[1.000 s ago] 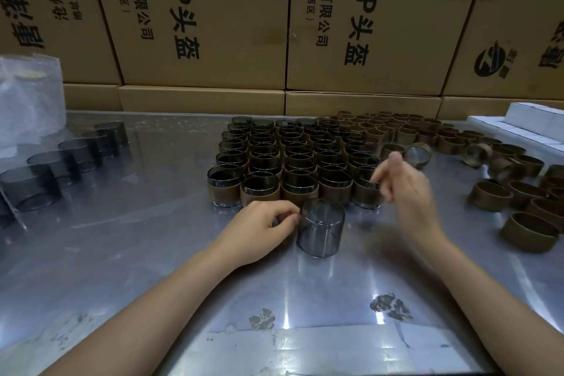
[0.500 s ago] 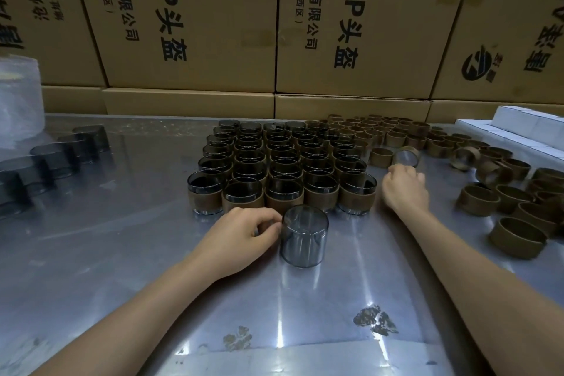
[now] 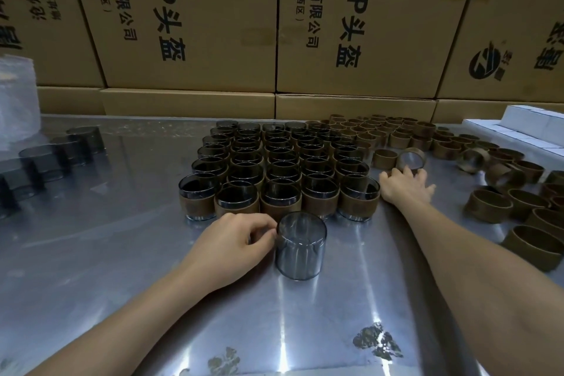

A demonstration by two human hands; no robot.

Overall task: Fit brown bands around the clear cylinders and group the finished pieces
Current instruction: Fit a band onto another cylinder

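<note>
A bare clear cylinder point(image 3: 300, 246) stands upright on the metal table point(image 3: 122, 253), just in front of the block of finished banded cylinders point(image 3: 274, 168). My left hand point(image 3: 235, 241) lies beside it with curled fingers, thumb and forefinger pinching its left rim. My right hand point(image 3: 403, 185) lies flat on the table to the right of the block, fingers spread. Its fingertips reach the lower edge of a brown band point(image 3: 410, 159) that is tipped on its side. Several loose brown bands point(image 3: 488, 204) are scattered to the right.
More bare clear cylinders point(image 3: 45, 159) stand in a row at the far left, next to a clear plastic bag point(image 3: 15, 101). White boxes point(image 3: 534, 125) sit at the back right. Stacked cardboard cartons point(image 3: 351, 40) wall off the table's far edge.
My right hand came down from mid-air, moved away to the right and opened out against the tipped brown band. My left hand stayed at the clear cylinder.
</note>
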